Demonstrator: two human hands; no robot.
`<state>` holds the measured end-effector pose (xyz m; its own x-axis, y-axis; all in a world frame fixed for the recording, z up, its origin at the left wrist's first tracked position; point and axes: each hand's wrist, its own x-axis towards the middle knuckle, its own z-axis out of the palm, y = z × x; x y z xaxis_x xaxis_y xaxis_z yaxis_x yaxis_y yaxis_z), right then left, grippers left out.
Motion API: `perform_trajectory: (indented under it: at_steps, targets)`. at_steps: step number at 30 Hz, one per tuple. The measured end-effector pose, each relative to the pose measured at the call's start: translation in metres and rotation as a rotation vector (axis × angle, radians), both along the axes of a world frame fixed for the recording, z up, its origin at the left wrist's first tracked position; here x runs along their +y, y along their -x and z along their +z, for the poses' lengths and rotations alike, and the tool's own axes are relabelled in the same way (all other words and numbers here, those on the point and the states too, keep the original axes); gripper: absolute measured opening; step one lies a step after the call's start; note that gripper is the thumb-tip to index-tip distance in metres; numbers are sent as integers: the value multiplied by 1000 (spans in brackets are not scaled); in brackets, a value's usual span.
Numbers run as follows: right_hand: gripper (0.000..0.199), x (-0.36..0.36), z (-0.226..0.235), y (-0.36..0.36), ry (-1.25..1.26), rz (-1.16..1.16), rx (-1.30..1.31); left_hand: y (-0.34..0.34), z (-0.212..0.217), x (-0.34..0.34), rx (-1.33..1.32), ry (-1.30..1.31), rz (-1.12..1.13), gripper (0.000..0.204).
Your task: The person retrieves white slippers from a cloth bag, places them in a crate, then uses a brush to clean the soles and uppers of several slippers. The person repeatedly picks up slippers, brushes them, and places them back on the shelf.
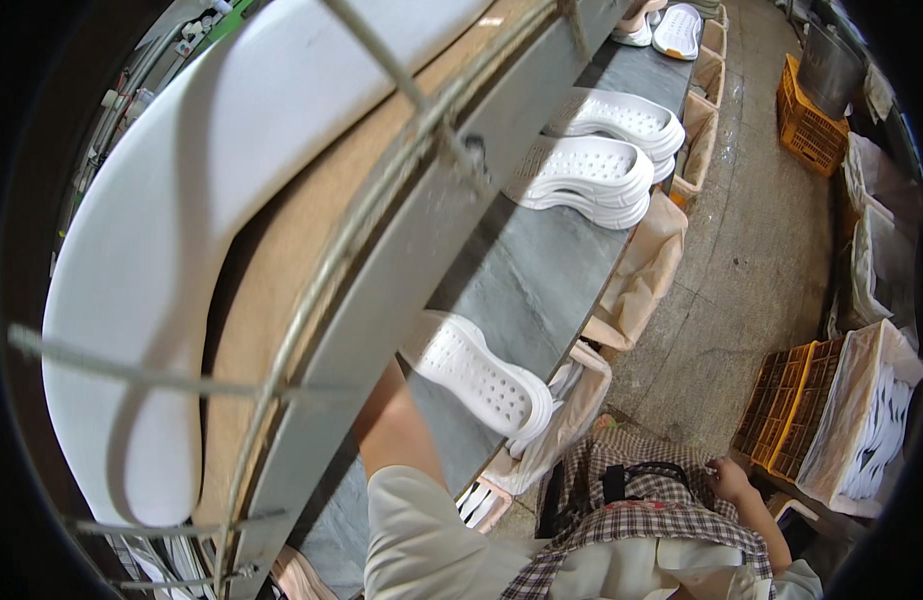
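My left forearm reaches up beneath a grey metal rail (401, 255), and the rail hides the hand. Beside that forearm a white shoe sole (476, 372) with a dotted pattern of small holes lies on the grey marbled bench (526, 265). My right hand (726, 482) is low at my side, its fingers closed on the edge of a brown checked apron (641, 525). Farther along the bench sit stacked white soles (581, 170), with another stack (621, 115) just behind.
Wire bars (326, 270) and a large white curved panel (161, 260) fill the left. Lined bins (641, 270) stand along the bench's right edge. Across the aisle are yellow crates (791, 410), a lined bin of white pieces (876, 430), and a dark bucket (831, 70) on an orange crate (811, 125).
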<state>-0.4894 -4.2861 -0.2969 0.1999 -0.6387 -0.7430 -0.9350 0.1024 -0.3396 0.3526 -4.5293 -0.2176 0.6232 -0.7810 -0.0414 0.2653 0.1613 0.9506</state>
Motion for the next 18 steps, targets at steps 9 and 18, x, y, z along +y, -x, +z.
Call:
perform_trajectory:
  at_steps: [9, 18]
  targets:
    - [26, -77, 64, -93, 335, -258, -728, 307, 135, 173, 662, 4, -230, 34]
    - [82, -1, 156, -133, -516, -548, -2066, 551, 139, 345, 477, -298, -633, 81]
